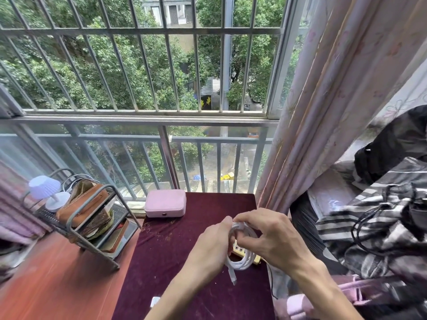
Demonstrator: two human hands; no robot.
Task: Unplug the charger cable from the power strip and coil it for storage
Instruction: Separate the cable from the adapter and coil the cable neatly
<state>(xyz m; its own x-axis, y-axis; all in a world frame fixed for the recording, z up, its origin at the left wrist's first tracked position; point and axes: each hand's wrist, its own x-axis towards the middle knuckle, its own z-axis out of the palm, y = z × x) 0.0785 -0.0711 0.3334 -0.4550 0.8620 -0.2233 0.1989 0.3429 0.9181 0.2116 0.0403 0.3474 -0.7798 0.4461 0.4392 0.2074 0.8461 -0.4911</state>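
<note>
A white charger cable (242,262) is wound into several loops above the dark red cloth of the table (175,262). My left hand (211,245) grips the left side of the coil. My right hand (268,234) pinches its top and right side. One loose end with a connector (233,277) hangs down from the coil. A yellowish power strip (246,252) lies under the coil, mostly hidden by the hands and cable. A small white block (155,301), perhaps the charger plug, lies on the cloth near the front edge.
A pink case (165,203) stands at the table's far edge. A metal rack (87,218) with a brown pouch and a small white lamp (46,191) stands on the red-brown desk at left. Curtain (323,112), striped clothing and a black cord (360,229) crowd the right.
</note>
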